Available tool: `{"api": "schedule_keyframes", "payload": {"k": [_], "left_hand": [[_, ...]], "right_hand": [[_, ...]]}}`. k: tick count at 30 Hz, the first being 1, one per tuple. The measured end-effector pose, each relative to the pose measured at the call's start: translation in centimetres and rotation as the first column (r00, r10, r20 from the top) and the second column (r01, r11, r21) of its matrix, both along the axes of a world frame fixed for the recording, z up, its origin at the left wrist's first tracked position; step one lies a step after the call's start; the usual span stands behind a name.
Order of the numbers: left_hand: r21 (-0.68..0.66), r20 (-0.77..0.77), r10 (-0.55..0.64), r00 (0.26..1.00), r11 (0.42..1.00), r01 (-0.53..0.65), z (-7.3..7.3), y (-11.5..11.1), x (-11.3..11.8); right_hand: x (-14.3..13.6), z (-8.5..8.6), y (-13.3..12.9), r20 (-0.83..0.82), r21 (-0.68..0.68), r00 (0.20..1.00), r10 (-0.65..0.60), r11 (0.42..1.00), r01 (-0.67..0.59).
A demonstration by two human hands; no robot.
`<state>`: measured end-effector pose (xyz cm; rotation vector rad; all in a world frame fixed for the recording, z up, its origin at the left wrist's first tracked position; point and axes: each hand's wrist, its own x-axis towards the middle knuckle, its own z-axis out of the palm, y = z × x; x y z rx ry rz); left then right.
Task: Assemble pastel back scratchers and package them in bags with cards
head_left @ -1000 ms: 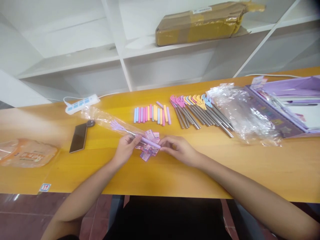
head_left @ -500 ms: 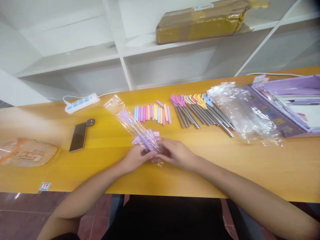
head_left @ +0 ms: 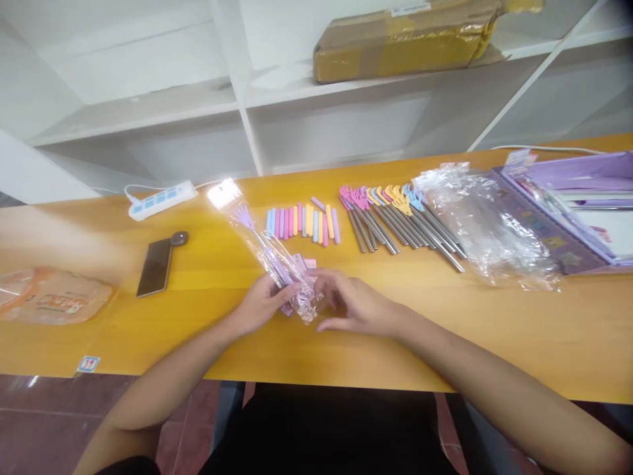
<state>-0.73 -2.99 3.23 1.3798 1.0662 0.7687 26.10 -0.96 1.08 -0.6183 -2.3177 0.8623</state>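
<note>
My left hand (head_left: 262, 303) is closed around a purple back scratcher (head_left: 277, 265) inside a clear plastic bag (head_left: 228, 198). The scratcher's claw head points away from me, up and to the left. At the near end the plastic is crumpled. Beside that end is my right hand (head_left: 353, 303), its thumb and fingers apart; whether a fingertip touches the plastic I cannot tell. Printed cards (head_left: 309, 262) lie partly under the bag. Beyond my hands sits a row of pastel handle tubes (head_left: 301, 222). To its right lie several back scratchers (head_left: 400, 218) with coloured claw heads and metal rods.
Clear plastic bags (head_left: 487, 227) are piled at the right, against a purple box (head_left: 558, 227). On the left are a phone (head_left: 154, 267), a small dark round object (head_left: 179, 239), a power strip (head_left: 162, 201) and an orange-printed bag (head_left: 59, 298). A taped carton (head_left: 405, 43) rests on the shelf behind.
My right hand has opened and drawn away from the scratcher's near end. My left hand keeps its hold, now slightly further left, and the crumpled plastic end shows between the hands.
</note>
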Motion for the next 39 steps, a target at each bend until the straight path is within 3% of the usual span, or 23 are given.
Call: {"api": "schedule_keyframes", "payload": {"k": [5,8,12,16,20,26,30,34,39], "left_hand": [[-0.002,0.039,0.032,0.999,0.999,-0.032,0.0,0.4,-0.2],[0.009,0.056,0.075,0.996,0.997,-0.075,-0.1,0.5,-0.4],[0.0,0.067,0.075,0.995,0.997,-0.075,0.0,0.6,-0.7],[0.029,0.004,0.071,0.997,0.997,-0.071,0.1,0.7,-0.7],[0.007,-0.033,-0.013,0.999,1.0,0.013,-0.3,0.8,-0.7],[-0.047,-0.007,-0.155,0.988,0.987,0.155,-0.5,0.1,-0.2],[0.008,-0.012,-0.263,0.965,0.965,0.263,0.4,-0.4,0.0],[0.1,-0.085,-0.286,0.955,0.951,0.294,1.0,-0.5,-0.1],[0.081,-0.016,-0.35,0.936,0.933,0.351,1.0,-0.4,-0.1]], "right_hand": [[-0.5,0.6,-0.2,-0.036,0.289,0.998,0.049,0.957,-0.037],[-0.7,0.7,-0.2,-0.046,0.356,0.997,0.068,0.933,-0.047],[-0.6,0.7,0.1,-0.037,0.468,0.998,-0.042,0.882,0.054],[-0.4,0.9,0.1,-0.071,0.529,0.997,-0.043,0.845,0.074],[-0.3,1.1,-0.1,-0.118,0.508,0.992,-0.05,0.855,0.103],[-0.6,0.8,-0.2,-0.173,0.368,0.985,-0.026,0.926,0.089],[-0.7,0.4,-0.1,-0.19,0.293,0.981,-0.033,0.952,0.089],[-0.9,0.3,-0.2,-0.201,0.26,0.979,-0.028,0.962,0.081],[-1.0,0.0,-0.3,-0.207,0.225,0.978,-0.018,0.972,0.065]]}}
